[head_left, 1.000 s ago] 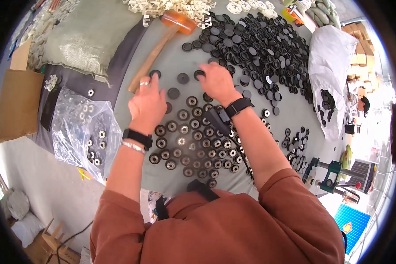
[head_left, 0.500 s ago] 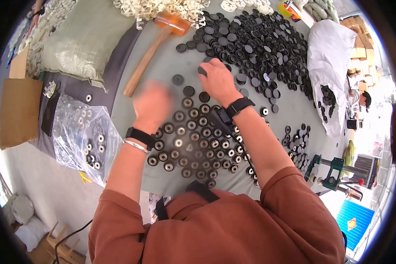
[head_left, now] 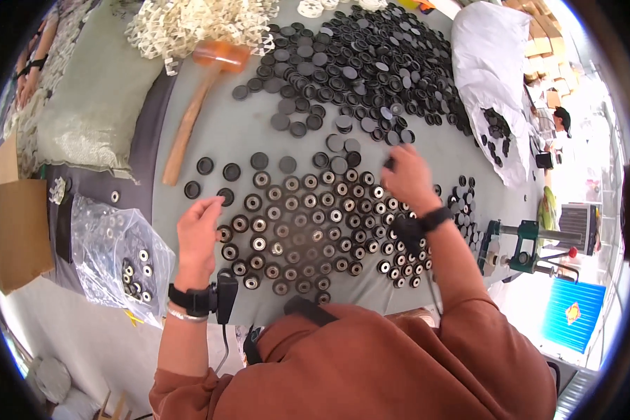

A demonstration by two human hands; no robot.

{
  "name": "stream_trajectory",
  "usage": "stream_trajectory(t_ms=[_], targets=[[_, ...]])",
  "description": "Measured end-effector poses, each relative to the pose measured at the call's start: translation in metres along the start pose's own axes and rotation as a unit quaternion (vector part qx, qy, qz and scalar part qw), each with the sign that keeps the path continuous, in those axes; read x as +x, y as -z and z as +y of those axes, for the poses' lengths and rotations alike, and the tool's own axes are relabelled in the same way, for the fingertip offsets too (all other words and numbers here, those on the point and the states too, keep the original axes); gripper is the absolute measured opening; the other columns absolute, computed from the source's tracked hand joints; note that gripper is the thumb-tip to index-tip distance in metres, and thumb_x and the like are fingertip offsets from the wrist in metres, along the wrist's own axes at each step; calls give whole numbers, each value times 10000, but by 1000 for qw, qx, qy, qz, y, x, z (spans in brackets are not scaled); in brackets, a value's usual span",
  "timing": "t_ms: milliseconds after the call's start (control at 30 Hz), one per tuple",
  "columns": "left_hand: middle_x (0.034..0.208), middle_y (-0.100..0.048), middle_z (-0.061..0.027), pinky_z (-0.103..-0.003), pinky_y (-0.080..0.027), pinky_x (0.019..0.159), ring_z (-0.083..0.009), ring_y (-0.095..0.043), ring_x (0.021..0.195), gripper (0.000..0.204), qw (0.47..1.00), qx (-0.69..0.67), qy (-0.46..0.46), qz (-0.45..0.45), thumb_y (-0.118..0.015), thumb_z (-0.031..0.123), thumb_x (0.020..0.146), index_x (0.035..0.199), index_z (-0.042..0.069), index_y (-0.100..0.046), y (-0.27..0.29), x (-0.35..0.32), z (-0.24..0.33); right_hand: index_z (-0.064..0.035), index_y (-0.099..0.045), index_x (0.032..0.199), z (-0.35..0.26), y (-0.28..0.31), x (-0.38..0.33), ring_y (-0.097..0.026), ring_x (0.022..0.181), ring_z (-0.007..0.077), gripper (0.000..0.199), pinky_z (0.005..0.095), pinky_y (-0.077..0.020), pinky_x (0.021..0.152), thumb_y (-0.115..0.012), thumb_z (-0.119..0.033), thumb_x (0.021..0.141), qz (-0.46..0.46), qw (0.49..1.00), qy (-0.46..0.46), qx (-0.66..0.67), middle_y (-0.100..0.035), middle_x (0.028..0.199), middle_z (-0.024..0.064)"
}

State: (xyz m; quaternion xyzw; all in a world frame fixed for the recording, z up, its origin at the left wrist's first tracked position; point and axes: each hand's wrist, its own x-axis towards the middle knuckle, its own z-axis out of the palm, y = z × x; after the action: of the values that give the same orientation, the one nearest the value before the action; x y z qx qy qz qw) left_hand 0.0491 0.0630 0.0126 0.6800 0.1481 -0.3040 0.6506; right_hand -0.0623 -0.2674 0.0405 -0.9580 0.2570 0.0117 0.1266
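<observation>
My left hand [head_left: 199, 227] is low over the left of the table, fingertips pinched together at the edge of a round black cap [head_left: 225, 197]. A few similar caps lie just beyond it, among them a ring-rimmed black cap [head_left: 204, 166]. My right hand [head_left: 409, 178] has its fingers closed around a dark cap [head_left: 390, 164], which is partly hidden. Between and below my hands stand rows of black wheels with metal bearing centres [head_left: 308, 201]. Loose flat discs [head_left: 287, 164] lie along the far side of the rows.
A large heap of black caps [head_left: 371, 70] covers the back. A wooden-handled mallet [head_left: 189, 133] lies at left, below white plastic pieces [head_left: 196, 28]. A clear bag [head_left: 105, 241] of wheels is at left, a white sack [head_left: 490, 63] at right. A green press [head_left: 525, 248] stands at far right.
My left hand has come lower and left, near several caps now lying apart. My right hand has moved right and nearer, away from the heap's edge. The whole view has shifted.
</observation>
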Motion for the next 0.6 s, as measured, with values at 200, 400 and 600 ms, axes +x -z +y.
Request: stream_trajectory(t_ms=[200, 400, 600], targets=[[671, -490, 56, -175, -291, 440, -1, -355, 507, 182, 998, 37, -40, 10, -587, 162, 826, 910, 4, -616, -14, -7, 0, -51, -583, 990, 55, 8, -27, -555, 920, 308, 285, 388, -459, 778, -591, -194, 743, 45, 993, -87, -65, -558, 987, 145], [636, -501, 59, -170, -294, 440, 1, -378, 528, 183, 994, 79, -76, 20, -584, 166, 830, 873, -9, -618, -22, -17, -6, -68, -543, 1052, -102, -71, 64, -542, 816, 306, 355, 385, -453, 695, -625, -195, 730, 93, 953, 248, 147, -526, 892, 115], [633, -507, 45, -176, -312, 441, -8, -397, 531, 195, 995, 68, -57, 40, -582, 171, 829, 865, -18, -613, -9, -25, -12, -44, -602, 937, -117, -83, 107, -579, 775, 287, 327, 336, -469, 697, -671, -228, 676, -2, 960, 244, 136, -588, 835, 142]])
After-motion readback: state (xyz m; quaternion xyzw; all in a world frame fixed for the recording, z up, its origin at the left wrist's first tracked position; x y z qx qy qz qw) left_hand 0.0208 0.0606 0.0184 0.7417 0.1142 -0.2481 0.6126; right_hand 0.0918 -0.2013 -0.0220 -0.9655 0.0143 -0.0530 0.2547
